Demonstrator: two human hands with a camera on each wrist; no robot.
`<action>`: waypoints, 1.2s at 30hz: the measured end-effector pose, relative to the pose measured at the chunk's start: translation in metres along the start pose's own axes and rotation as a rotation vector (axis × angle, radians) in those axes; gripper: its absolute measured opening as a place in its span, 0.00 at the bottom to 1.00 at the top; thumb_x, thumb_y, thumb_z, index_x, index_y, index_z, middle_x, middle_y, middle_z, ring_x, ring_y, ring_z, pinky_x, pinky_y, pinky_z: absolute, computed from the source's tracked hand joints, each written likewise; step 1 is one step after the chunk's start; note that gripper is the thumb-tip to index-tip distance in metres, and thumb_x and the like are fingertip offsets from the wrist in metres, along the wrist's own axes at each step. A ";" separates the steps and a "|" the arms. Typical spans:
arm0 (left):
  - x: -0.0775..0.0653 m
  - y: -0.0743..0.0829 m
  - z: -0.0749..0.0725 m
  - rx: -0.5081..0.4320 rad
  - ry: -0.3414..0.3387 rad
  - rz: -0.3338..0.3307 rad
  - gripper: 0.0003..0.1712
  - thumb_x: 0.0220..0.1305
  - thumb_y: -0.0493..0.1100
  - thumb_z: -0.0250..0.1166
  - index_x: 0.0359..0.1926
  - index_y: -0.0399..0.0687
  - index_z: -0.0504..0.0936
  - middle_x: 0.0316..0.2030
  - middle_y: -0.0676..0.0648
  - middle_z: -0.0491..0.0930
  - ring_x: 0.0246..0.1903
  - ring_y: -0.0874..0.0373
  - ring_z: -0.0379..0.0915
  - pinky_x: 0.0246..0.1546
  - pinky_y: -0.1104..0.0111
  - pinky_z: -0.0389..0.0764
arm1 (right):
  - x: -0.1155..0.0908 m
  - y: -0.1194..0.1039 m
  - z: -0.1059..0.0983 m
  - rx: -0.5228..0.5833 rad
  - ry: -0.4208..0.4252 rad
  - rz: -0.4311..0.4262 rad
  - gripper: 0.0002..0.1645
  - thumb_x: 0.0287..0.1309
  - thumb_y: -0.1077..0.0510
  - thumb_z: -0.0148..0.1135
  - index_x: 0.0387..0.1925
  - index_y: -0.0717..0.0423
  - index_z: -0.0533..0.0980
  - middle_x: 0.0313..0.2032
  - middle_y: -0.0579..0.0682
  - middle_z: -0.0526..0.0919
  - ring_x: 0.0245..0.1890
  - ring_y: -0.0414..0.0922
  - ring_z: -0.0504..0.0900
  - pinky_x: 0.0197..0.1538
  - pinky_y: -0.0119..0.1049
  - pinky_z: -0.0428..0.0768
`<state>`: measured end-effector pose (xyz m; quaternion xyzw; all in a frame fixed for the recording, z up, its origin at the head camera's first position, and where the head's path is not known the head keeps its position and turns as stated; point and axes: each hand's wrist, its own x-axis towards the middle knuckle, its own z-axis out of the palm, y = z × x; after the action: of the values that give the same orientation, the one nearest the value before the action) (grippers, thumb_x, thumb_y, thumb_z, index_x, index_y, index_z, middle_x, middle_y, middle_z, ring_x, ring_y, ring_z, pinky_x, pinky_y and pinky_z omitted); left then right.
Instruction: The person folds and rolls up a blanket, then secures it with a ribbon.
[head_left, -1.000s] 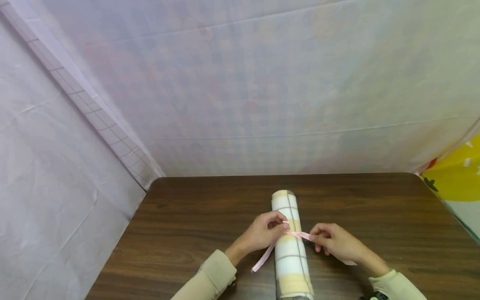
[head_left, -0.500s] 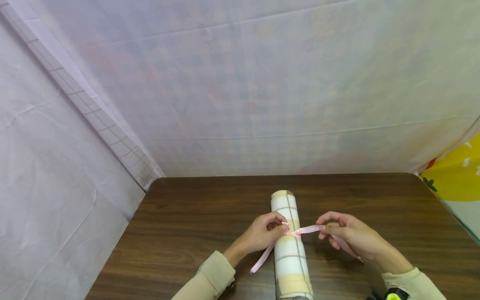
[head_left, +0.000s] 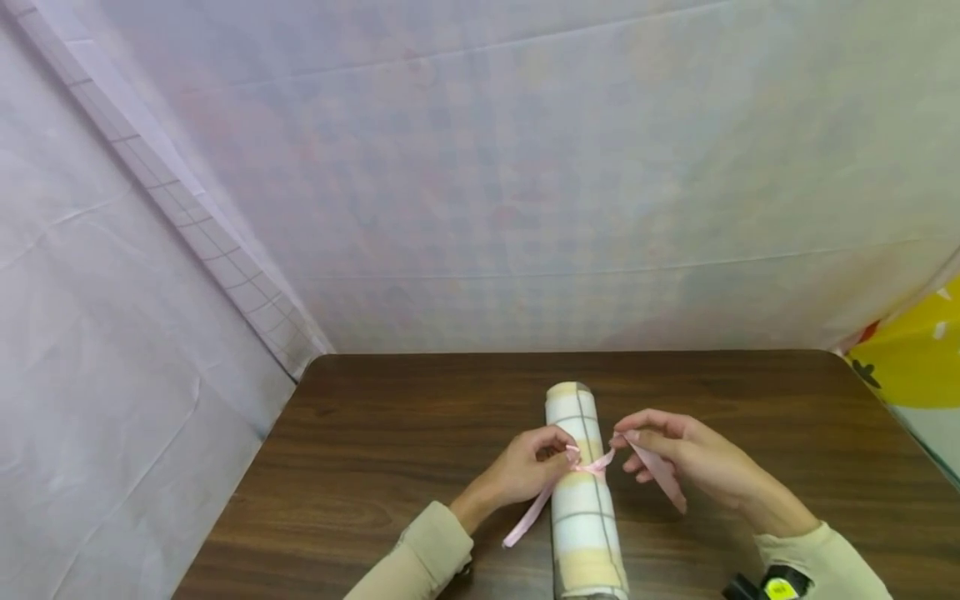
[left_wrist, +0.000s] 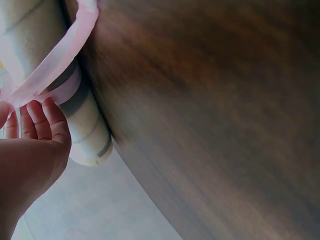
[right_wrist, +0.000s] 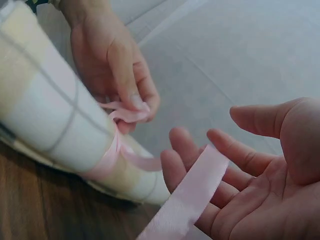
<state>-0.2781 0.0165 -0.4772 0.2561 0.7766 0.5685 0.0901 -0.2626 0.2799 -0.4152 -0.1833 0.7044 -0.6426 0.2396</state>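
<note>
A roll of white-and-yellow cloth with grey lines [head_left: 585, 529] lies lengthwise on the table, with a pink ribbon [right_wrist: 106, 164] around its middle. My left hand [head_left: 517, 468] pinches a small fold of the ribbon between thumb and fingers at the roll's left side; one ribbon tail hangs down beside it. To the right of the roll is my right hand [right_wrist: 250, 175], its thumb apart from its fingers. The other ribbon length runs behind the fingers, over the index fingertip, and hangs down across them.
The dark wood table [head_left: 375, 425] reaches back to a pale cloth curtain [head_left: 480, 192]. Another pale sheet [head_left: 112, 333] hangs at the left. A yellow patterned cloth [head_left: 918, 358] shows beyond the right edge.
My right hand first drew the ribbon out to the right, then came back toward the roll, and its thumb has parted from the ribbon. The left hand stays in place.
</note>
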 end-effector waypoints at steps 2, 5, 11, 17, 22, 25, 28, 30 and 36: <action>0.000 0.000 0.000 -0.005 -0.001 -0.001 0.05 0.68 0.40 0.63 0.41 0.45 0.83 0.36 0.45 0.84 0.35 0.68 0.75 0.37 0.76 0.77 | 0.004 -0.003 0.003 -0.018 0.012 0.004 0.23 0.74 0.54 0.52 0.60 0.67 0.70 0.53 0.57 0.80 0.47 0.54 0.84 0.48 0.48 0.84; 0.000 -0.001 0.001 -0.013 0.000 -0.003 0.04 0.67 0.40 0.64 0.41 0.45 0.83 0.36 0.44 0.83 0.35 0.68 0.75 0.37 0.76 0.77 | 0.012 -0.005 0.007 -0.046 0.031 0.016 0.30 0.73 0.53 0.52 0.64 0.74 0.64 0.56 0.63 0.76 0.50 0.55 0.82 0.50 0.46 0.83; 0.003 -0.002 0.000 0.010 0.001 0.000 0.04 0.67 0.40 0.64 0.40 0.46 0.83 0.35 0.48 0.83 0.33 0.69 0.75 0.36 0.75 0.77 | 0.035 -0.010 0.012 -0.109 0.081 0.017 0.35 0.73 0.52 0.52 0.68 0.75 0.59 0.62 0.73 0.69 0.55 0.59 0.80 0.55 0.48 0.81; 0.003 -0.004 0.000 0.030 -0.007 0.007 0.05 0.66 0.40 0.64 0.41 0.46 0.83 0.34 0.52 0.83 0.32 0.71 0.74 0.35 0.76 0.77 | 0.056 -0.016 0.019 -0.201 0.151 0.017 0.35 0.74 0.46 0.51 0.65 0.73 0.65 0.57 0.69 0.77 0.56 0.58 0.79 0.57 0.49 0.79; 0.003 -0.004 0.001 0.042 -0.003 0.023 0.05 0.66 0.40 0.64 0.41 0.46 0.83 0.35 0.51 0.83 0.33 0.71 0.74 0.36 0.76 0.77 | 0.069 -0.019 0.028 -0.246 0.178 0.024 0.36 0.72 0.42 0.52 0.64 0.70 0.69 0.55 0.66 0.79 0.57 0.56 0.79 0.55 0.44 0.79; 0.003 -0.004 0.002 0.043 -0.009 0.020 0.06 0.66 0.41 0.65 0.42 0.47 0.83 0.36 0.52 0.84 0.35 0.72 0.75 0.38 0.76 0.77 | 0.075 -0.021 0.033 -0.242 0.178 0.025 0.38 0.72 0.41 0.51 0.66 0.69 0.66 0.58 0.68 0.76 0.60 0.58 0.76 0.57 0.45 0.78; 0.003 -0.004 0.003 0.047 -0.015 0.011 0.06 0.66 0.42 0.64 0.42 0.47 0.83 0.37 0.53 0.84 0.35 0.72 0.75 0.39 0.76 0.77 | 0.080 -0.022 0.038 -0.199 0.155 0.010 0.38 0.73 0.43 0.50 0.67 0.72 0.63 0.63 0.70 0.70 0.64 0.63 0.70 0.62 0.50 0.75; 0.003 -0.003 0.003 0.047 -0.014 0.007 0.07 0.66 0.42 0.64 0.43 0.46 0.83 0.37 0.53 0.84 0.35 0.72 0.75 0.39 0.76 0.78 | 0.083 -0.023 0.041 -0.178 0.140 0.000 0.38 0.74 0.45 0.50 0.67 0.73 0.62 0.65 0.71 0.68 0.66 0.65 0.67 0.64 0.51 0.73; 0.003 -0.002 0.005 0.031 -0.020 -0.008 0.07 0.67 0.42 0.64 0.43 0.46 0.84 0.38 0.53 0.84 0.35 0.72 0.76 0.39 0.75 0.79 | 0.087 -0.025 0.049 -0.209 0.129 -0.005 0.37 0.73 0.44 0.52 0.67 0.71 0.64 0.66 0.69 0.68 0.67 0.64 0.67 0.67 0.53 0.69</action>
<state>-0.2797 0.0216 -0.4800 0.2603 0.7854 0.5533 0.0962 -0.3073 0.1879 -0.4024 -0.1672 0.7811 -0.5766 0.1716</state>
